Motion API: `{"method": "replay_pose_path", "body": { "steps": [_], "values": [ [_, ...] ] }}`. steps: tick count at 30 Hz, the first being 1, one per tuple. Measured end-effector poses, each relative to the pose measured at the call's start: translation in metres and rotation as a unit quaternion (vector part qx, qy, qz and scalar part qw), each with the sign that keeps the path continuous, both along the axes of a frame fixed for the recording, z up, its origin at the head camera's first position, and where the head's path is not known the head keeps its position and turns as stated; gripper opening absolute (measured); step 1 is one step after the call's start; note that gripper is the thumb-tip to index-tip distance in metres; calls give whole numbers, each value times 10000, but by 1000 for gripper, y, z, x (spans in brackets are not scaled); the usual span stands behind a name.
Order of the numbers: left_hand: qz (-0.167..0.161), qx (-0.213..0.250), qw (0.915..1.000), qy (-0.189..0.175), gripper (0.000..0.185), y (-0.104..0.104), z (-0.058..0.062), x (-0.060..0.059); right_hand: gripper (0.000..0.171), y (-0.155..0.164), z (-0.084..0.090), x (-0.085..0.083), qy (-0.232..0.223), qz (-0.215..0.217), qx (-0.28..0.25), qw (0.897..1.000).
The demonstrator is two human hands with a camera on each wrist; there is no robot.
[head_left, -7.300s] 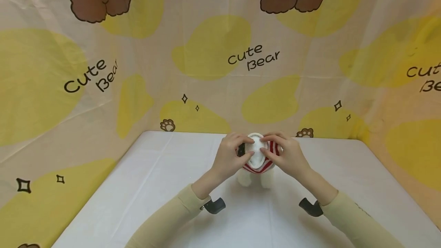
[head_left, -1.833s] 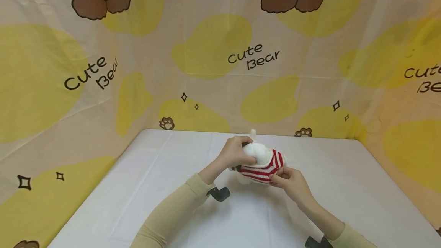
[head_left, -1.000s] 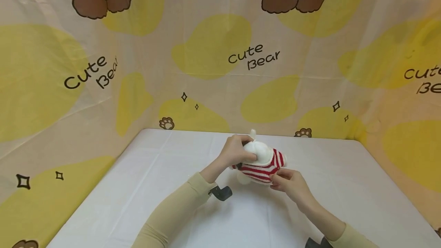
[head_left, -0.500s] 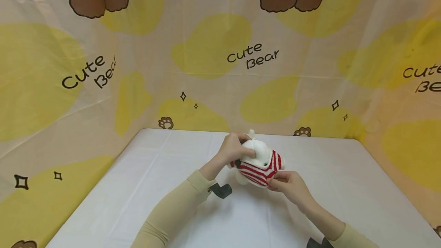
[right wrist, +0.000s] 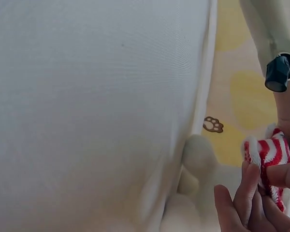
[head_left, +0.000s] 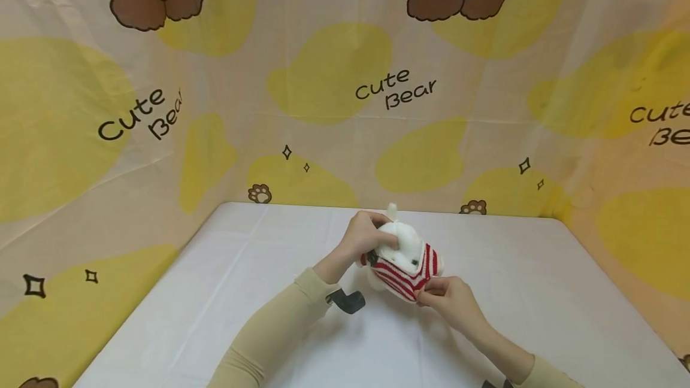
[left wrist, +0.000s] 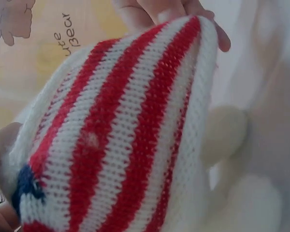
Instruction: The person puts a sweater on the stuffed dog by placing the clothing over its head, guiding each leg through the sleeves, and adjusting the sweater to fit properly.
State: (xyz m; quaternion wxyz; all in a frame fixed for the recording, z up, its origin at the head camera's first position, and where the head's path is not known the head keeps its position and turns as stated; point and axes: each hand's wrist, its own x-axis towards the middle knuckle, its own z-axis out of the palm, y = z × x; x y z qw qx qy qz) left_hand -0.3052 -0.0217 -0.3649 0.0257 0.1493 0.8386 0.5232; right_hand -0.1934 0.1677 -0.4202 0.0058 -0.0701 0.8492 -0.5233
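A white plush animal (head_left: 405,238) with stubby legs (left wrist: 225,134) wears a red-and-white striped knit sweater (head_left: 396,277), seen close up in the left wrist view. A dark blue patch (left wrist: 29,191) shows on the knit there. My left hand (head_left: 366,236) grips the white body from the left, its thumb across the top. At the near right corner, my right hand (head_left: 453,303) pinches the sweater's edge between thumb and fingers and holds it stretched out. In the right wrist view, the fingers (right wrist: 246,193) cover part of the striped knit.
A white tabletop (head_left: 259,292) lies under the toy, its back edge just behind it. Cloth walls (head_left: 323,76) printed with bears and yellow patches stand behind and on both sides. A black wrist mount (head_left: 349,302) sticks out below my left sleeve.
Earlier both hands were at the white top of the toy; my right hand has since moved to the sweater's edge. Lately it has drawn that edge nearer and lower, and the toy has turned slightly.
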Motion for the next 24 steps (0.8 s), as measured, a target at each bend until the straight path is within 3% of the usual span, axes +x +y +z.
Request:
{"method": "replay_pose_path", "body": {
  "steps": [5,9,13,17,20,24],
  "values": [
    [5,-17,10000,60,28,-1,0,1,23,0,-3,-3,-361,-10,-525,9980],
    [-217,-72,9994,277,27,-1,2,1,35,3,0,-4,-827,-16,-1293,9881],
    [-307,-99,9986,425,27,-1,3,1,44,6,9,-5,-1118,154,-1710,9788],
    [-271,-108,9984,481,27,-2,4,2,56,5,18,-8,-1453,36,-1784,9732],
    [-285,-174,9980,528,27,-1,4,2,64,1,23,-12,-1649,-312,-1634,9722],
    [-258,-250,9974,629,27,0,3,3,61,-5,24,-15,-1697,-762,-1347,9733]
  ]
}}
